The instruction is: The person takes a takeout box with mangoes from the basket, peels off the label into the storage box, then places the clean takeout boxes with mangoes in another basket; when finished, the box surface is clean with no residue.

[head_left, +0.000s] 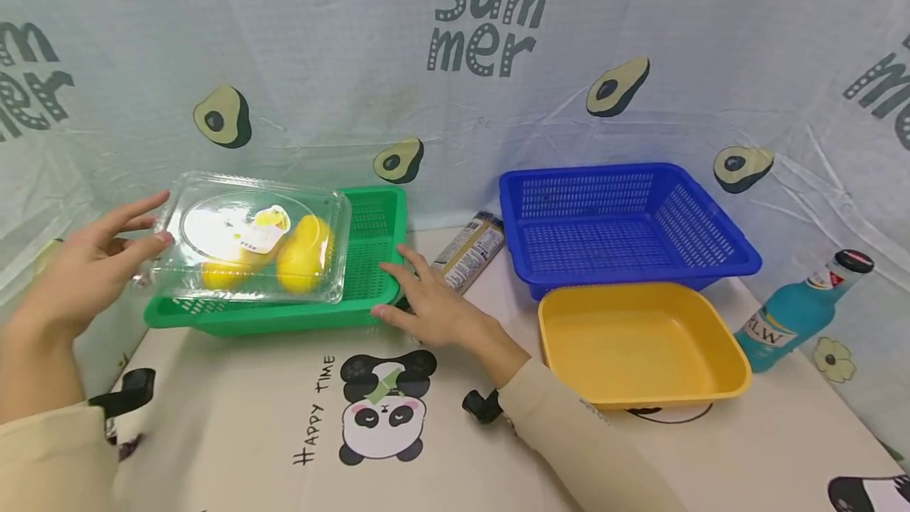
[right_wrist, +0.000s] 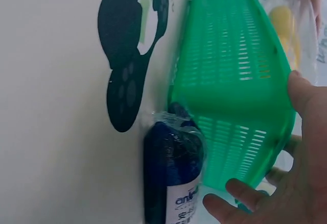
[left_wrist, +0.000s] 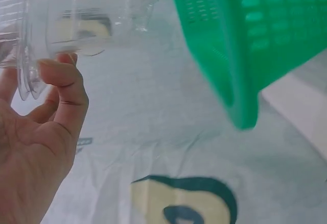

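Observation:
A clear plastic clamshell box (head_left: 192, 247) with yellow fruit (head_left: 306, 255) inside is tilted over the green basket (head_left: 284, 316). My left hand (head_left: 85, 271) pinches the box's left edge between thumb and fingers; the left wrist view shows this hold on the clear rim. At the basket's right front corner, my right hand (head_left: 441, 303) touches the rim with spread fingers. In the right wrist view its thumb (right_wrist: 299, 89) rests at the rim, and the other fingers lie along the basket's side. The fruit's exact kind is unclear through the glare.
Behind my right hand lies a wrapped, labelled cylinder (head_left: 472, 251). A dark blue wrapped item (right_wrist: 173, 152) lies beside the basket. To the right are a blue mesh basket (head_left: 590, 235), a yellow tray (head_left: 640, 346) and a turquoise bottle (head_left: 792, 322). A printed curtain (head_left: 320, 62) hangs behind.

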The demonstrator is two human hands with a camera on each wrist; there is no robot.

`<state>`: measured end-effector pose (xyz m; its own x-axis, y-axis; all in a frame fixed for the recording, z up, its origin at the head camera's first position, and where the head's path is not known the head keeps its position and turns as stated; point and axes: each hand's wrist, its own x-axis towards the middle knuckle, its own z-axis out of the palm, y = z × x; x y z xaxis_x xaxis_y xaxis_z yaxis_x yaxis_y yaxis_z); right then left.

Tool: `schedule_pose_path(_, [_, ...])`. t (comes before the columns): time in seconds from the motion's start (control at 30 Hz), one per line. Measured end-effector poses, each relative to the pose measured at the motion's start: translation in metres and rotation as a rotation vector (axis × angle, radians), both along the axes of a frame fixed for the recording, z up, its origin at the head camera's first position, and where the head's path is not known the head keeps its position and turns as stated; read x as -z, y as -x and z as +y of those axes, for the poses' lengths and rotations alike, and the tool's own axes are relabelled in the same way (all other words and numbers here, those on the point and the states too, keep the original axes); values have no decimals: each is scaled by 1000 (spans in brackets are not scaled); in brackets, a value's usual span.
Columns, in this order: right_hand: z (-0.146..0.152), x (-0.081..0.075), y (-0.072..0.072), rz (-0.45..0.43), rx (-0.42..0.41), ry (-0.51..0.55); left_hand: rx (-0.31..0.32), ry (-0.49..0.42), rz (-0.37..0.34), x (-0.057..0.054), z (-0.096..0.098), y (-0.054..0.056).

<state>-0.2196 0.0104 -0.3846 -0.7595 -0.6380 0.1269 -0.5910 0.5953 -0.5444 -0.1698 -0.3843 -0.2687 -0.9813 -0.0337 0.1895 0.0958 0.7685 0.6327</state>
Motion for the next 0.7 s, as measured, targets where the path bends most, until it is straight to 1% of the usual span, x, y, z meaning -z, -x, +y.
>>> schedule_pose_path(0.13, [2,-2,0,-24,8,4,-11,-25,100,-4,2,-12])
schedule_pose_path(0.2, [3,-3,0,-30,4,15,-1,-71,177,-6,4,-17])
schedule_pose_path(0.27, [3,-5,-1,-31,-7,25,18,-115,263,-7,5,-21])
schedule_pose_path(0.33, [4,-8,-1,-38,-18,40,39,-140,343,-8,6,-24])
schedule_pose_path(0.37, [5,-10,-2,-41,-21,46,63,-160,375,-8,7,-26])
schedule_pose_path(0.4, [6,-11,-2,-42,-23,48,74,-160,397,-9,8,-27])
schedule_pose_path(0.43, [7,-13,-3,-43,-24,52,88,-162,408,-10,9,-29])
schedule_pose_path(0.5, [10,-15,-4,-43,-25,55,108,-159,407,-10,13,-32])
schedule_pose_path(0.53, [11,-16,-5,-38,-28,54,122,-160,401,-10,15,-34])
schedule_pose_path(0.7, [18,-21,-13,-1,-42,56,150,-123,348,-5,27,-45])
